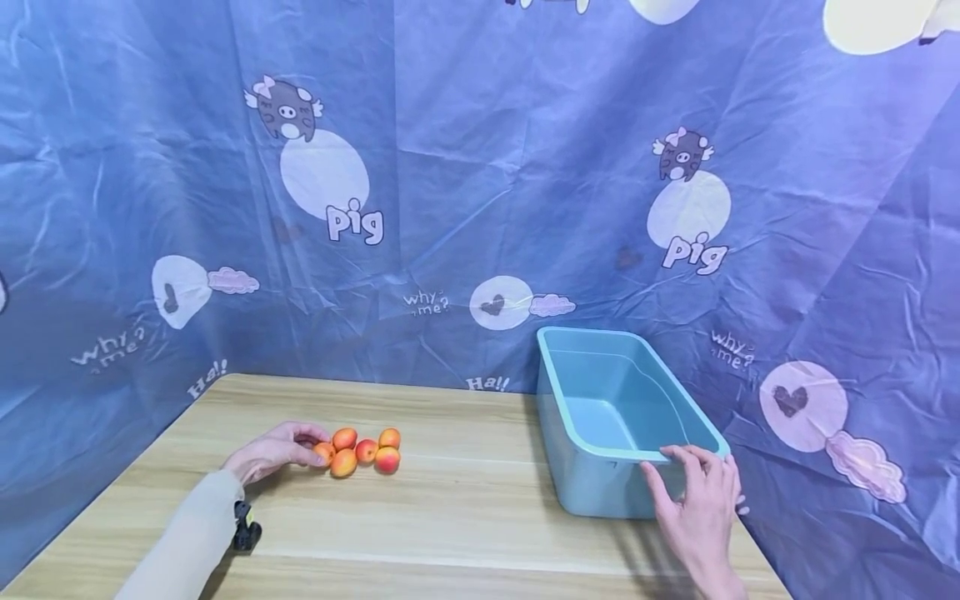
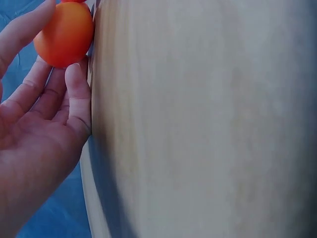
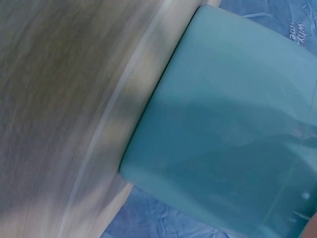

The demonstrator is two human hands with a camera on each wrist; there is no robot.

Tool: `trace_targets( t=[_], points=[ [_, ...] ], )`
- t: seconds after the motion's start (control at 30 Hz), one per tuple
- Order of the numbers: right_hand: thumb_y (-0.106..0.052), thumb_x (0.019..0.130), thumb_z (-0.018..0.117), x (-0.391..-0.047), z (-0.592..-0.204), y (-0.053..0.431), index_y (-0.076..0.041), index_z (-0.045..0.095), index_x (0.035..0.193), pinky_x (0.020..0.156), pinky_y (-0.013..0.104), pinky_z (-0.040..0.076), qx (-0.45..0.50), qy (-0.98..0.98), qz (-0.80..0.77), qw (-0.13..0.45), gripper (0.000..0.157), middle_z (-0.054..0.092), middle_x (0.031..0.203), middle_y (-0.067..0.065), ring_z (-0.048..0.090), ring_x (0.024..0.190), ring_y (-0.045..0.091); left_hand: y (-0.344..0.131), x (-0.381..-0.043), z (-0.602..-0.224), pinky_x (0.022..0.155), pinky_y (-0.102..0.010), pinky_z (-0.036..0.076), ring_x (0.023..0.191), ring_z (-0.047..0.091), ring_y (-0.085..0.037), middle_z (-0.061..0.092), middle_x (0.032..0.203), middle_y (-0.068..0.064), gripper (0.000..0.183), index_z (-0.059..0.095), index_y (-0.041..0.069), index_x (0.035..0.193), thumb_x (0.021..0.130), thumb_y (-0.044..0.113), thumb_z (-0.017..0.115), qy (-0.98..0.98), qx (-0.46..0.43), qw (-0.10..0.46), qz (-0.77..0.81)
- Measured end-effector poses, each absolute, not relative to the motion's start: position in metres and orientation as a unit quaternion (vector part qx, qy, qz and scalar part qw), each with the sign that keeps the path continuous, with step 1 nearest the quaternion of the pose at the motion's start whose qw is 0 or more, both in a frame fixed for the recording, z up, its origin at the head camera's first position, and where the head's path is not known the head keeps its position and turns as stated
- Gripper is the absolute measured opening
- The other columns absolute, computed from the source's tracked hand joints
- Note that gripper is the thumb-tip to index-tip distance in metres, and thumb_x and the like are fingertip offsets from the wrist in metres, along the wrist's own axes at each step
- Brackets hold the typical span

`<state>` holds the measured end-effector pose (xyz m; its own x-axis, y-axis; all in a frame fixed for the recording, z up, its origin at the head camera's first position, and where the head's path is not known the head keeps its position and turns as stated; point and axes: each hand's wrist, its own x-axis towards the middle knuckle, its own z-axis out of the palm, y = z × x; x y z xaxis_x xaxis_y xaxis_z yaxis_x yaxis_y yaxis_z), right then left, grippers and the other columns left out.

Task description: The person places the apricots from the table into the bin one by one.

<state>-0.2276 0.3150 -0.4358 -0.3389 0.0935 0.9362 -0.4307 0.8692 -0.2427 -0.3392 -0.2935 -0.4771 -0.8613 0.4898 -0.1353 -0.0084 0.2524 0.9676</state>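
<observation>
"Where's the orange fruit?"
"Pinched by the left hand, beside five smooth, roundish fruits on the wood-grained table."
"And the right hand?"
"Fingers at the rim of the blue bin (gripping or resting, I can't tell); its inner floor shows."

Pale wood-grain surface, lightly streaked. Directly on it, toward ten o'clock, six small orange-red fruits in a close cluster; toward two o'clock, a light-blue open-topped bin, upright.
</observation>
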Motion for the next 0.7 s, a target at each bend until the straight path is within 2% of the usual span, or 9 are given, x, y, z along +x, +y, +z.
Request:
trace_targets(
  t=[0.3, 0.53, 0.7],
  points=[
    [-0.062, 0.09, 0.057, -0.2277, -0.4326, 0.3161, 0.0, 0.067, 0.098, 0.116, 0.059, 0.013, 0.102, -0.799, 0.224, 0.549, 0.063, 0.053, 0.101, 0.026, 0.042, 0.098, 0.045, -0.2945, -0.3417, -0.4776, 0.09, -0.03, 0.047, 0.104, 0.061, -0.018, 0.069, 0.116, -0.009, 0.046, 0.058, -0.007, 0.127, 0.086, 0.009, 0.071, 0.769, 0.165, 0.197, 0.585],
    [-0.063, 0.089, 0.058, -0.2274, -0.4338, 0.3153, -0.001, 0.067, 0.097, 0.115, 0.059, 0.015, 0.104, -0.792, 0.226, 0.557, 0.063, 0.053, 0.1, 0.025, 0.043, 0.097, 0.044, -0.2935, -0.3395, -0.4742, 0.098, -0.037, 0.04, 0.115, 0.059, -0.023, 0.066, 0.126, -0.014, 0.047, 0.056, -0.003, 0.132, 0.088, 0.01, 0.068, 0.764, 0.176, 0.222, 0.579],
    [-0.062, 0.089, 0.057, -0.226, -0.4346, 0.3155, -0.001, 0.067, 0.097, 0.115, 0.057, 0.014, 0.1, -0.794, 0.222, 0.558, 0.062, 0.053, 0.1, 0.025, 0.043, 0.097, 0.044, -0.2946, -0.34, -0.4725, 0.098, -0.037, 0.041, 0.116, 0.059, -0.023, 0.064, 0.129, -0.016, 0.05, 0.052, -0.006, 0.133, 0.088, 0.007, 0.067, 0.758, 0.194, 0.232, 0.577]
  ],
)
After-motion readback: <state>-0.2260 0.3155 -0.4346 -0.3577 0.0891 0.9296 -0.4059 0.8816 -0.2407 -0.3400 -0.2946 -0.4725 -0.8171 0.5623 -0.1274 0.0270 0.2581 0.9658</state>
